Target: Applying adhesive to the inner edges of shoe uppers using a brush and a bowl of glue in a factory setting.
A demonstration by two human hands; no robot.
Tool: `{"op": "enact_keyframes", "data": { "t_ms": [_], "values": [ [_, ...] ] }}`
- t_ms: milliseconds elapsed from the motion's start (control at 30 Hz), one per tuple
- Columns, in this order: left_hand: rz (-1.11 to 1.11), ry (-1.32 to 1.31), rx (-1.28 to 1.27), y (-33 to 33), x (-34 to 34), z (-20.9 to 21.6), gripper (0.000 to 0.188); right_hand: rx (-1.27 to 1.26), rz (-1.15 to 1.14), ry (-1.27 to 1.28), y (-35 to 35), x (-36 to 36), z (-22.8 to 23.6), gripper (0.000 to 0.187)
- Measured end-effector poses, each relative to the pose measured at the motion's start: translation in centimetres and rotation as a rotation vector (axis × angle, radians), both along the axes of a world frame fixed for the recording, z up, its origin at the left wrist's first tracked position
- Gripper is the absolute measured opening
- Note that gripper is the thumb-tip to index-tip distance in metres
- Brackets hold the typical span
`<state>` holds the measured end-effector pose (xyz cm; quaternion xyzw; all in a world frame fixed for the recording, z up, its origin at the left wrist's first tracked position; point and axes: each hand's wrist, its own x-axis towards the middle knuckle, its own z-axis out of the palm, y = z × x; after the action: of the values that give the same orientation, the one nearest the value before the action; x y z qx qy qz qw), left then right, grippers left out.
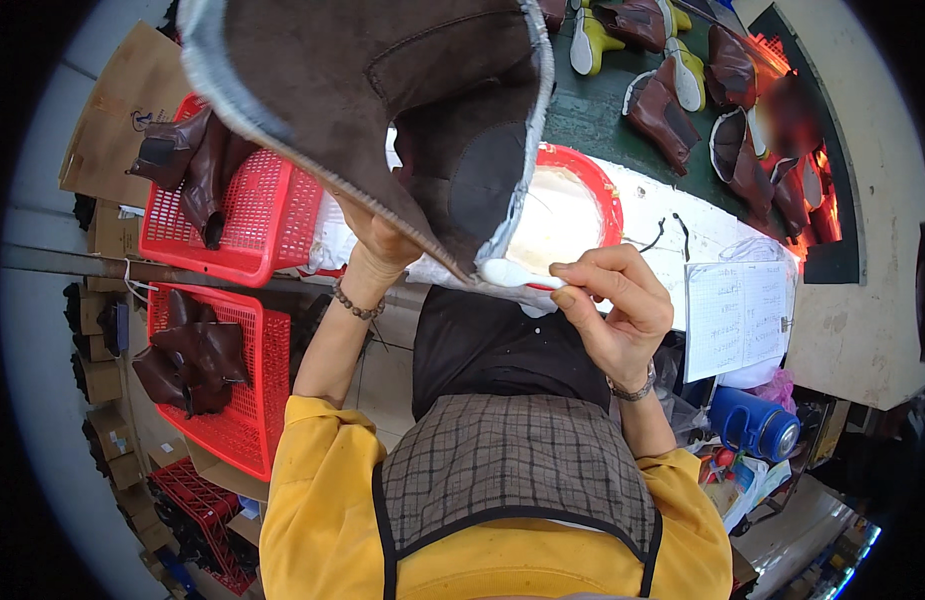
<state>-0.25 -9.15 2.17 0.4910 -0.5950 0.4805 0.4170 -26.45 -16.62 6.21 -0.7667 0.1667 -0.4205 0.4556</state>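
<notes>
A large brown suede boot upper with a pale blue-grey lining edge is held up close to the camera. My left hand grips it from underneath, mostly hidden behind the leather. My right hand pinches a small brush or spatula whose white glue-covered tip touches the upper's lower edge. Behind it stands a red bowl of white glue.
Two red plastic baskets at the left hold brown boot uppers. A green conveyor at the top right carries several brown uppers on yellow lasts. A clipboard with paper and a blue bottle are at the right.
</notes>
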Motion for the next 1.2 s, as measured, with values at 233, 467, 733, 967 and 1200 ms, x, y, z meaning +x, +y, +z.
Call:
{"op": "enact_keyframes", "data": {
  "t_ms": [233,467,733,967,1200],
  "values": [
    [-0.228,0.63,0.553,5.0,2.3,0.3,0.133,-0.156,-0.3,0.435,-5.7,-0.5,-3.2,0.011],
    [-0.639,1.465,0.872,11.7,5.9,1.2,0.134,-0.55,-0.303,0.843,-8.8,-1.4,-5.6,0.008],
    [-0.451,1.149,0.975,11.4,5.4,-0.7,0.127,-0.178,0.025,0.178,-8.3,1.1,-1.1,0.02],
    [-0.268,0.853,1.018,11.5,6.5,-1.4,0.121,-0.08,-0.001,0.194,-7.7,0.7,-1.7,0.017],
    [-0.087,0.571,1.068,9.7,4.3,-2.9,0.116,-0.319,0.137,0.202,-9.3,3.6,1.4,0.018]
  ]
}}
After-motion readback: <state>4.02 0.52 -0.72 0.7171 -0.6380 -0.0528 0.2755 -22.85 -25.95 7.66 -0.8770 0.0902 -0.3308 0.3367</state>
